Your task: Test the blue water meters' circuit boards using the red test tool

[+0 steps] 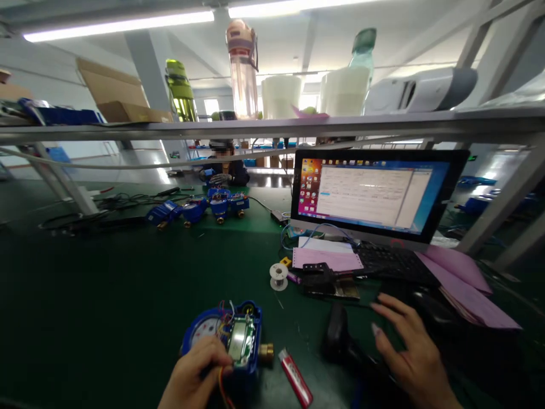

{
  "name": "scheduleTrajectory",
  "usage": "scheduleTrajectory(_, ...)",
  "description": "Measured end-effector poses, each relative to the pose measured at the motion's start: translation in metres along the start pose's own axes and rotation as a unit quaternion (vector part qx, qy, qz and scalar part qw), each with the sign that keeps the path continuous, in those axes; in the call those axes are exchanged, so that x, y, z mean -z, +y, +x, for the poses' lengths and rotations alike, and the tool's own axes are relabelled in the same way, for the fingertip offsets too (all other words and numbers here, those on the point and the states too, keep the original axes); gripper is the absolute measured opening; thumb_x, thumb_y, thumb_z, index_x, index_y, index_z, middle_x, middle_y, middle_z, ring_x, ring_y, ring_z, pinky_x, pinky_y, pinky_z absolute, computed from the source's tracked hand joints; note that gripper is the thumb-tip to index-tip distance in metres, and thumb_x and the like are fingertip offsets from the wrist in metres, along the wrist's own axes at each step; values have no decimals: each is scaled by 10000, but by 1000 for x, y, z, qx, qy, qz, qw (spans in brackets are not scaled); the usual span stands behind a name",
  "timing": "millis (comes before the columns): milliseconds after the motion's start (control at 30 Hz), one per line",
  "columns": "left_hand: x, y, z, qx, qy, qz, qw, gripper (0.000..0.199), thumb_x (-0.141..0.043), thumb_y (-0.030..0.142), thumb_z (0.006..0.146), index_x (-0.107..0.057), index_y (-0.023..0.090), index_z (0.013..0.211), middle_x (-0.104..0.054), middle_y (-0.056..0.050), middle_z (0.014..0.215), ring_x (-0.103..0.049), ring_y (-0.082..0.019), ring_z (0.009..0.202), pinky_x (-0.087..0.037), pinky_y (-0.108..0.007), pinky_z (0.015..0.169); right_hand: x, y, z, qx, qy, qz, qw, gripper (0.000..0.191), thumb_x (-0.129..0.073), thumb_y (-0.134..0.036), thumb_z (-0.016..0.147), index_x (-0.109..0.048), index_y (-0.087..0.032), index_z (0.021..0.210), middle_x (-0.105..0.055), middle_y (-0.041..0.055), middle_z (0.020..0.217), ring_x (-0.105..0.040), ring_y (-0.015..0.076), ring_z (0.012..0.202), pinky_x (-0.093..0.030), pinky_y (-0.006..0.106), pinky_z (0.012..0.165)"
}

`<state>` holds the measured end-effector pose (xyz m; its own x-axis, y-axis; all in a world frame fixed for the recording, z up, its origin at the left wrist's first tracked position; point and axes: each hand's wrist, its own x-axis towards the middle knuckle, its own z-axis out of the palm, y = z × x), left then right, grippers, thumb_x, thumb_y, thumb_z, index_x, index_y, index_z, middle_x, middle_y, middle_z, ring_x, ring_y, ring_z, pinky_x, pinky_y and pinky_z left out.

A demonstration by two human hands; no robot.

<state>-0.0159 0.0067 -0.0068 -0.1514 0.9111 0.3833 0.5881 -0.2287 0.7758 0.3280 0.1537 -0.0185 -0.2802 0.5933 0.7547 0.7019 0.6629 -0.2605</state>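
Left hand (pixel 198 369) pinches thin wires (pixel 221 382) at the blue meter (pixel 239 341), slim red object (pixel 295 378) right of the meter, right hand (pixel 415 346) spread farther right, white spool (pixel 279 272) and monitor (pixel 366 193) beyond the meter.

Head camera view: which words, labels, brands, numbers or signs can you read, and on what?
None reads clearly.
Monitor screen: window text and icon labels, too small and blurred.
Red stick: pale lettering, too blurred.
Meter display: no digits I can make out.
Meter dial: markings too blurred.
Small green panel, far right: too small.
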Motion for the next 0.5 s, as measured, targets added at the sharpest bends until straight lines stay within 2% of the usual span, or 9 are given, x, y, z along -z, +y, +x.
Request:
scheduleTrajectory(100,-2,4,0,4,15,4,1000,182,-566,239,789,-592,183,618,-594,-12,649,-570,-133,622,-462,-228,586,-5,-74,-10,118,-28,114,986,286,-505,-225,785,-547,-226,1068,-549,88,1101,-535,241,1043,-455,398,884)
scheduleTrajectory(200,-7,6,-2,1,68,-24,997,151,-599,195,764,-597,177,613,-588,-9,646,-565,-130,635,-460,-237,602,-14,-130,-21,170,-28,209,963,302,-508,-219,752,-540,-191,1051,-586,102,1015,-555,248,995,-478,411,837)
scheduleTrajectory(367,-16,7,-12,-43,160,-104,981,112,-646,163,744,-591,175,647,-567,11,642,-543,-99,608,-439,-206,556,-28,-194,-25,145,-77,259,952,360,-524,-369,811,-520,-153,1099,-639,128,916,-614,245,839,-515,376,693)
scheduleTrajectory(433,-21,12,-20,-72,165,-65,982,106,-604,98,764,-602,185,703,-568,14,675,-541,-89,623,-429,-201,556,-34,-206,-26,115,-100,275,949,375,-530,-397,823,-516,-138,1094,-649,121,860,-625,231,758,-514,347,635)
scheduleTrajectory(500,-25,18,-27,-110,156,25,981,163,-556,41,775,-614,192,772,-580,5,701,-536,-98,659,-422,-228,592,-38,-211,-25,85,-122,289,946,258,-519,-324,846,-532,-146,1032,-644,85,770,-615,196,659,-496,303,570)
